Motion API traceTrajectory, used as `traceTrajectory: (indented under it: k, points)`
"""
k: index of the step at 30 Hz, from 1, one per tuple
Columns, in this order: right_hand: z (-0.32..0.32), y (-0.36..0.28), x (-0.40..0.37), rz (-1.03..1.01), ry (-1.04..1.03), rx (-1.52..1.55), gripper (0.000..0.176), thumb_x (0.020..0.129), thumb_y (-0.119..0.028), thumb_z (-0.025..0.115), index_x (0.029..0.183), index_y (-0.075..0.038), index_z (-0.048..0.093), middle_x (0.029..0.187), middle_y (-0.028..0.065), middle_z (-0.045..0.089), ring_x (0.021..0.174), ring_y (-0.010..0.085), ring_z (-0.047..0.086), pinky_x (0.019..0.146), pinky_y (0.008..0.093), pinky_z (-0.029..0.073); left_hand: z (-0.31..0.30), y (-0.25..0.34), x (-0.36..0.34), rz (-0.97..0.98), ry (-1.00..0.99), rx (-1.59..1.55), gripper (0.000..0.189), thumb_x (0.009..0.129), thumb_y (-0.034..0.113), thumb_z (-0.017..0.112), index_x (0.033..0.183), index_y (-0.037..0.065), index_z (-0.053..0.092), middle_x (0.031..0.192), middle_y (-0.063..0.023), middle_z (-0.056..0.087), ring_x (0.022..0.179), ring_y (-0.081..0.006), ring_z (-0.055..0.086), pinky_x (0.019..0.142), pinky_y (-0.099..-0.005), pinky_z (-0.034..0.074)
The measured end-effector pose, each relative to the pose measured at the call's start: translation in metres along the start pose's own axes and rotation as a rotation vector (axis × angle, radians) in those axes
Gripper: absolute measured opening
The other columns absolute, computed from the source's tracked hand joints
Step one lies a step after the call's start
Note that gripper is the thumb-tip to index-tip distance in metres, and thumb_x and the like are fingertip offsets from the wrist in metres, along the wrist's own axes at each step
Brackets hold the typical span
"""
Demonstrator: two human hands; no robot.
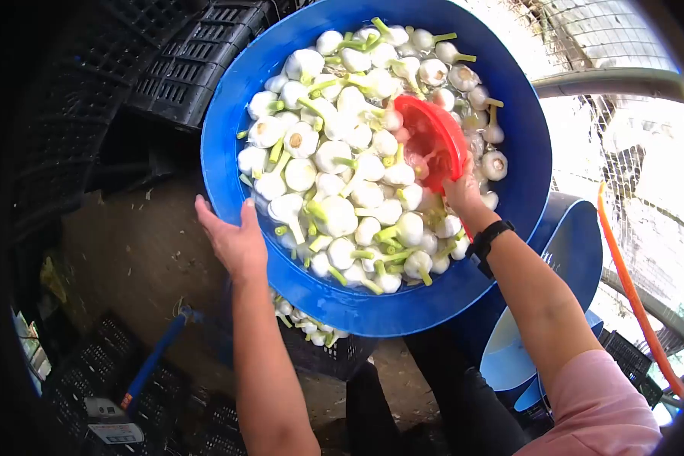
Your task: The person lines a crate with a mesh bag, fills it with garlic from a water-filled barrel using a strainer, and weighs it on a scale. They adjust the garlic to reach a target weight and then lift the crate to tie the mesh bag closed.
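Observation:
A large round blue tub [342, 308] holds water and many white garlic bulbs [334, 216] with cut green stems. My right hand [466, 186] grips the rim of a red plastic basket [452, 137], which is tilted and partly sunk among the bulbs at the tub's right side. Some bulbs and water show inside the basket. At the tub's lower left edge is my left hand [235, 235], its thumb and fingers apart, beside the rim and holding nothing. A black band is on my right wrist.
Black crates [178, 72] stand at the upper left, others at the lower left. More garlic [308, 323] lies in a black crate below the tub. Blue containers [574, 235] and an orange hose [631, 281] are at right. A blue-handled tool [156, 357] is at lower left.

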State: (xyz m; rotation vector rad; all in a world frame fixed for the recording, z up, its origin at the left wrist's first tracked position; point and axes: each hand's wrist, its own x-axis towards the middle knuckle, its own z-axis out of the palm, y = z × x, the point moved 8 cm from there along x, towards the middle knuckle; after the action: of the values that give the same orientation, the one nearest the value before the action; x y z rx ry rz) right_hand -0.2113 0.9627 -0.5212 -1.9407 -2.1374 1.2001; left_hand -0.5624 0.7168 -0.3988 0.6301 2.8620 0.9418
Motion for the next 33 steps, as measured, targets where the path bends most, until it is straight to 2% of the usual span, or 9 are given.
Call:
traceTrajectory:
  k: [2, 4, 5, 8, 9, 15, 20, 30, 33]
  points:
    - [0.034, 0.025, 0.031, 0.154, -0.067, 0.163, 0.056, 0.077, -0.014, 0.054, 0.128, -0.007, 0.032, 0.093, 0.0199, 0.061, 0.082, 0.0361, 0.061, 0.072, 0.0418, 0.049, 0.005, -0.003, -0.002, -0.166, -0.167, -0.244, 0.061, 0.080, 0.008, 0.060, 0.132, -0.001, 0.031, 0.124, -0.0223, 0.048, 0.108, -0.0331, 0.052, 0.093, -0.0382, 0.040]
    - [0.063, 0.022, 0.056, 0.241, -0.209, 0.349, 0.040, 0.077, -0.013, 0.055, 0.116, -0.005, 0.047, 0.084, 0.0170, 0.062, 0.071, 0.0311, 0.063, 0.060, 0.0404, 0.051, 0.009, -0.013, 0.000, -0.163, -0.170, -0.179, 0.055, 0.083, 0.003, 0.056, 0.131, -0.002, 0.031, 0.120, -0.0226, 0.050, 0.106, -0.0316, 0.054, 0.092, -0.0371, 0.041]
    - [0.073, 0.028, 0.051, 0.473, -0.205, 0.507, 0.020, 0.079, -0.011, 0.055, 0.097, -0.001, 0.056, 0.074, 0.0137, 0.060, 0.056, 0.0226, 0.060, 0.044, 0.0360, 0.047, 0.009, -0.013, -0.001, -0.164, -0.179, -0.169, 0.055, 0.083, 0.003, 0.055, 0.131, -0.002, 0.031, 0.120, -0.0225, 0.050, 0.106, -0.0316, 0.054, 0.092, -0.0371, 0.041]
    - [0.067, 0.016, 0.043, 0.633, -0.477, 0.495, 0.013, 0.082, -0.010, 0.053, 0.089, -0.001, 0.057, 0.070, 0.0125, 0.059, 0.049, 0.0210, 0.056, 0.037, 0.0330, 0.043, 0.009, -0.010, 0.003, -0.173, -0.192, -0.175, 0.053, 0.083, 0.001, 0.055, 0.130, -0.002, 0.032, 0.121, -0.0217, 0.049, 0.107, -0.0301, 0.053, 0.092, -0.0367, 0.041]
    - [0.065, 0.015, 0.040, 0.622, -0.528, 0.622, 0.015, 0.083, -0.011, 0.052, 0.092, 0.000, 0.057, 0.069, 0.0124, 0.059, 0.046, 0.0189, 0.053, 0.037, 0.0283, 0.040, 0.009, -0.007, 0.003, -0.194, -0.200, -0.176, 0.053, 0.082, 0.001, 0.056, 0.130, -0.003, 0.033, 0.122, -0.0211, 0.047, 0.109, -0.0291, 0.051, 0.092, -0.0365, 0.041]
    - [0.035, -0.004, 0.004, 0.539, -0.841, 0.871, 0.022, 0.086, -0.017, 0.055, 0.103, -0.002, 0.056, 0.082, 0.0087, 0.063, 0.056, 0.0144, 0.056, 0.039, 0.0249, 0.041, 0.011, -0.007, 0.002, -0.234, -0.180, -0.246, 0.056, 0.081, -0.002, 0.056, 0.131, -0.004, 0.031, 0.124, -0.0202, 0.044, 0.112, -0.0270, 0.048, 0.096, -0.0354, 0.038]
    - [0.079, -0.028, 0.004, 0.455, -0.878, 1.048, 0.027, 0.086, -0.019, 0.057, 0.109, -0.004, 0.054, 0.087, 0.0081, 0.063, 0.060, 0.0139, 0.057, 0.043, 0.0245, 0.045, 0.009, -0.012, 0.007, -0.167, -0.192, -0.172, 0.051, 0.083, -0.003, 0.050, 0.131, -0.002, 0.032, 0.121, -0.0206, 0.049, 0.108, -0.0278, 0.052, 0.093, -0.0357, 0.040]
    - [0.030, -0.064, -0.072, 0.452, -0.866, 1.187, 0.028, 0.088, -0.015, 0.053, 0.114, -0.005, 0.050, 0.099, 0.0091, 0.061, 0.063, 0.0154, 0.057, 0.046, 0.0262, 0.046, 0.008, -0.017, 0.006, -0.158, -0.170, -0.171, 0.051, 0.082, -0.006, 0.046, 0.131, 0.003, 0.034, 0.113, -0.0227, 0.056, 0.103, -0.0340, 0.057, 0.088, -0.0388, 0.044]
    - [0.010, -0.069, -0.096, 0.395, -0.818, 1.241, 0.030, 0.088, -0.015, 0.053, 0.116, -0.005, 0.049, 0.101, 0.0088, 0.059, 0.069, 0.0176, 0.057, 0.048, 0.0289, 0.047, 0.009, -0.020, 0.009, -0.206, -0.166, -0.144, 0.048, 0.083, -0.006, 0.046, 0.128, 0.003, 0.037, 0.112, -0.0174, 0.056, 0.101, -0.0270, 0.057, 0.089, -0.0347, 0.043]
